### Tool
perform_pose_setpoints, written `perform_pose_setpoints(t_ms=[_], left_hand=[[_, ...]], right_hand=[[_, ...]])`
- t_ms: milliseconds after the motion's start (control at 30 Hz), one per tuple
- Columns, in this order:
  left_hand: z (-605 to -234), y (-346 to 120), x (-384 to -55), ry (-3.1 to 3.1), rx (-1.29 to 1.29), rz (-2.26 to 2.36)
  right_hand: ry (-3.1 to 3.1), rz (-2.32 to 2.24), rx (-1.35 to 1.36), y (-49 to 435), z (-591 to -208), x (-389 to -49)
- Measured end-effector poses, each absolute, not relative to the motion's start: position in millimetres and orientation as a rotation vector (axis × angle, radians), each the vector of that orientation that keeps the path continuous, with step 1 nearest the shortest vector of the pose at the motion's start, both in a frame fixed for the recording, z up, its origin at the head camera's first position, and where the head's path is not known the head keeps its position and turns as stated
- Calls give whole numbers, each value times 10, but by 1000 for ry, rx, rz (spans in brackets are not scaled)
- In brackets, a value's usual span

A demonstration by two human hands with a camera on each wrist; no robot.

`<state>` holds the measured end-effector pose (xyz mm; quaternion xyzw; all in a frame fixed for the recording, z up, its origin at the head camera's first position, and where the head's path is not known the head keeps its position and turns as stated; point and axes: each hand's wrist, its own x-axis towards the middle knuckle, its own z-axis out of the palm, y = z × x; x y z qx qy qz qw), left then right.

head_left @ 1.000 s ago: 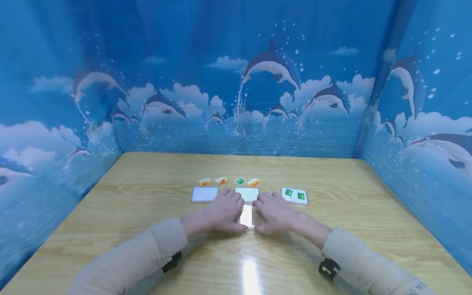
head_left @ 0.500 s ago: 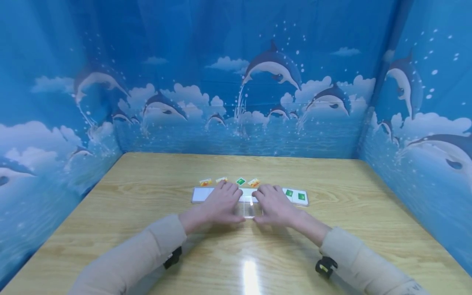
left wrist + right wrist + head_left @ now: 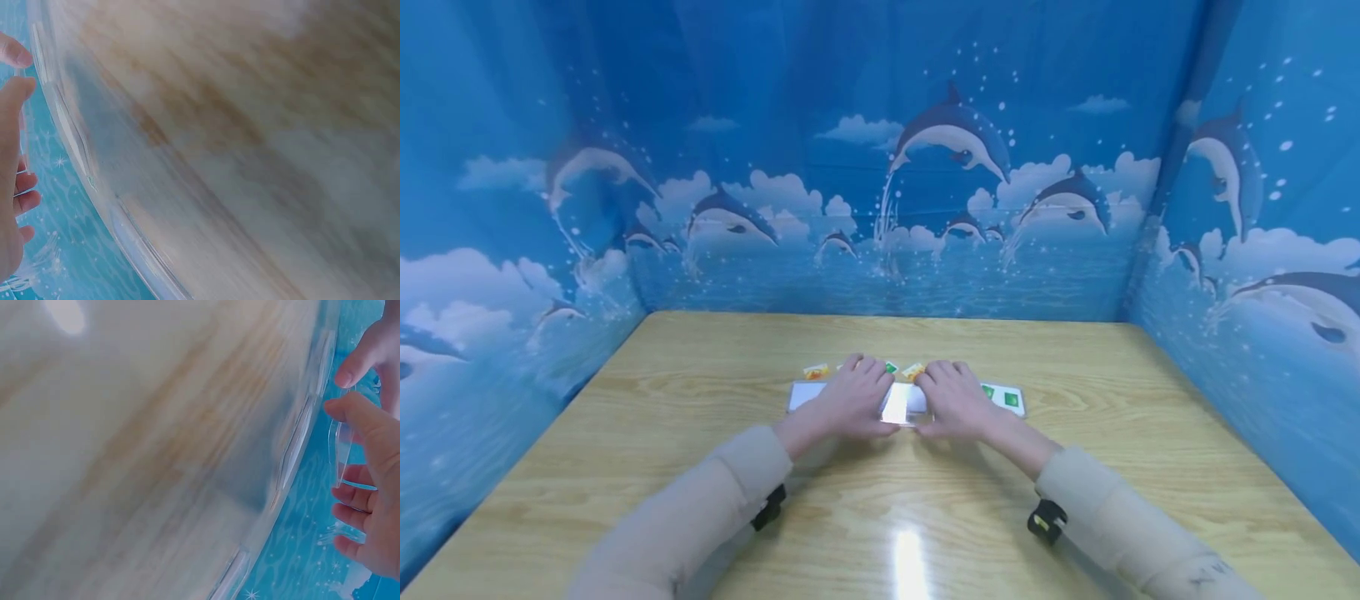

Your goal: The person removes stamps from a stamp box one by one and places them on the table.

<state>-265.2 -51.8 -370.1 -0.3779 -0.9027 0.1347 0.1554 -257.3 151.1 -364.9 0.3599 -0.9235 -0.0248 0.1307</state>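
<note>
Both hands hold a clear plastic cover (image 3: 895, 408) above the middle of a row of shallow white trays. My left hand (image 3: 856, 396) grips its left side, thumb on the near edge and fingers toward the far edge. My right hand (image 3: 957, 402) grips the right side the same way. In the right wrist view, the cover (image 3: 342, 450) appears as a thin transparent sheet between thumb and fingers. A bare white tray (image 3: 803, 394) lies left of the hands. The right-hand tray (image 3: 1018, 389) bears green square cards (image 3: 1011, 399). The middle tray is mostly hidden.
Behind the trays lie small picture cards: an orange-yellow one (image 3: 816, 372), a green one (image 3: 891, 367) and another orange-yellow one (image 3: 913, 371); the left hand covers part of the row. Dolphin-print curtains (image 3: 880, 275) enclose the wooden table (image 3: 910, 492) at the back and sides.
Both hands have moved away from the body with the clear cover, from in front of the middle tray to over it. The left hand now hides one picture card. The trays have stayed put.
</note>
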Motion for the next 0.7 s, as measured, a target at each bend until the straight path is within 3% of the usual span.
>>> perform_pose_setpoints(t_ms=[700], left_hand=[[-3732,-493,-2957,-2724,-1045,406]], right_hand=[[-2879,81,1057,1465,-3609,-2896]])
